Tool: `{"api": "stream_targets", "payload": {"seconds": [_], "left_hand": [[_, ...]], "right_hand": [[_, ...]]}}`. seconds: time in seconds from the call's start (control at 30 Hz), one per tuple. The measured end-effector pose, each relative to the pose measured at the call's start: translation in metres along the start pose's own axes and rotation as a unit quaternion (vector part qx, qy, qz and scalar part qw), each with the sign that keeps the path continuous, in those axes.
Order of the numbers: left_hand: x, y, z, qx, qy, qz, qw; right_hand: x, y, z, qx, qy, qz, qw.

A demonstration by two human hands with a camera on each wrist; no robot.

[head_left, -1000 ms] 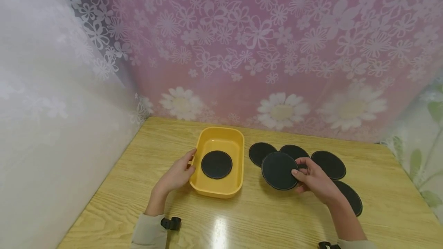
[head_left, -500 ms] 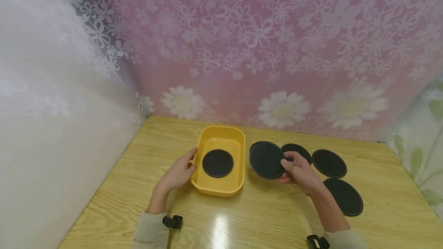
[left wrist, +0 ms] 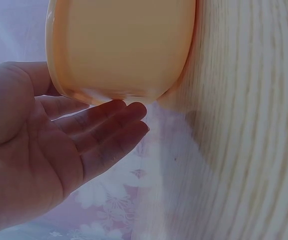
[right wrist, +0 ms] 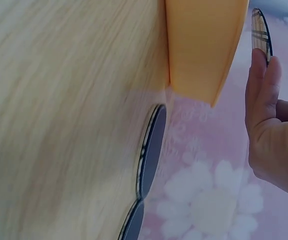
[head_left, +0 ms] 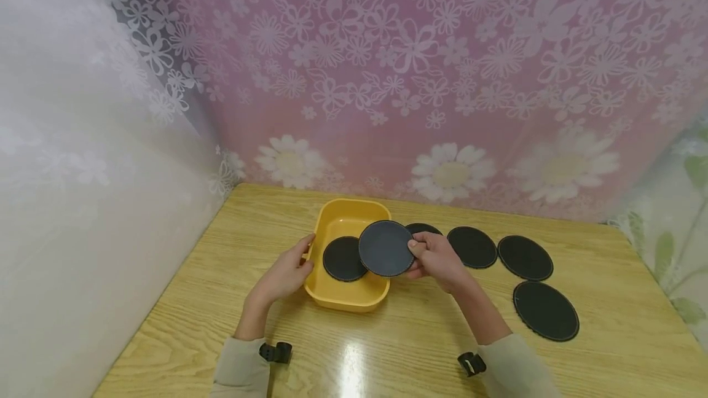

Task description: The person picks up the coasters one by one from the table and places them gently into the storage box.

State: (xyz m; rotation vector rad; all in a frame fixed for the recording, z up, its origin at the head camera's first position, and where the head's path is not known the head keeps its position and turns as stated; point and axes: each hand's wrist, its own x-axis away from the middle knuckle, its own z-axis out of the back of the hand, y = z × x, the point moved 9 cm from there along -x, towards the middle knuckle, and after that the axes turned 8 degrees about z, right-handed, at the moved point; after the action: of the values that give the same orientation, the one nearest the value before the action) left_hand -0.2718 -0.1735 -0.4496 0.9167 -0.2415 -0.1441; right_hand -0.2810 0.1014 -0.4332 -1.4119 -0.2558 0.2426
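Note:
A yellow plastic box (head_left: 347, 306) stands on the wooden table, with one black round coaster (head_left: 340, 260) lying flat inside. My left hand (head_left: 284, 272) holds its left side; in the left wrist view the fingers lie along the outer wall and the thumb passes behind the rim. My right hand (head_left: 439, 260) pinches a second black coaster (head_left: 386, 249) by its right edge, thumb on top. This coaster is raised over the box's right rim and overlaps the inner one in the head view. Its underside shows tan with dark lines in the right wrist view.
Several more black coasters lie flat to the box's right: a partly hidden coaster (head_left: 423, 227) behind the right hand, a back coaster (head_left: 472, 247), another coaster (head_left: 525, 257) farther right, and the nearest coaster (head_left: 546, 311). A pink floral curtain (head_left: 387, 109) hangs behind the table.
My right hand has carried its coaster leftward from above the table coasters to over the box's right side. The left hand and the box have stayed in place.

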Motion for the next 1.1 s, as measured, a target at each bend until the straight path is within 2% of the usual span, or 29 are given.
{"api": "stream_targets", "payload": {"seconds": [0.2, 0.33, 0.57, 0.77, 0.93, 1.1], "left_hand": [[0.0, -0.001, 0.002, 0.003, 0.0, -0.006, 1.0], [0.0, -0.001, 0.003, 0.008, -0.003, -0.008, 0.9999], [0.0, -0.002, 0.004, 0.002, 0.001, -0.01, 0.9999], [-0.002, -0.002, 0.004, -0.003, 0.004, -0.01, 0.9999], [-0.002, 0.0, 0.004, -0.004, 0.004, -0.012, 0.9999], [-0.002, -0.003, 0.003, -0.006, 0.003, -0.01, 0.9999]], "right_hand": [[-0.024, -0.004, -0.024, 0.039, -0.014, 0.002, 0.9991], [-0.041, -0.005, -0.04, 0.08, -0.019, -0.016, 0.9965], [-0.064, -0.009, -0.063, 0.181, -0.025, -0.021, 0.9829], [-0.077, -0.004, -0.07, 0.215, -0.037, -0.027, 0.9755], [-0.085, -0.005, -0.075, 0.26, -0.054, -0.032, 0.9636], [-0.093, -0.003, -0.083, 0.329, -0.076, -0.032, 0.9409]]}}
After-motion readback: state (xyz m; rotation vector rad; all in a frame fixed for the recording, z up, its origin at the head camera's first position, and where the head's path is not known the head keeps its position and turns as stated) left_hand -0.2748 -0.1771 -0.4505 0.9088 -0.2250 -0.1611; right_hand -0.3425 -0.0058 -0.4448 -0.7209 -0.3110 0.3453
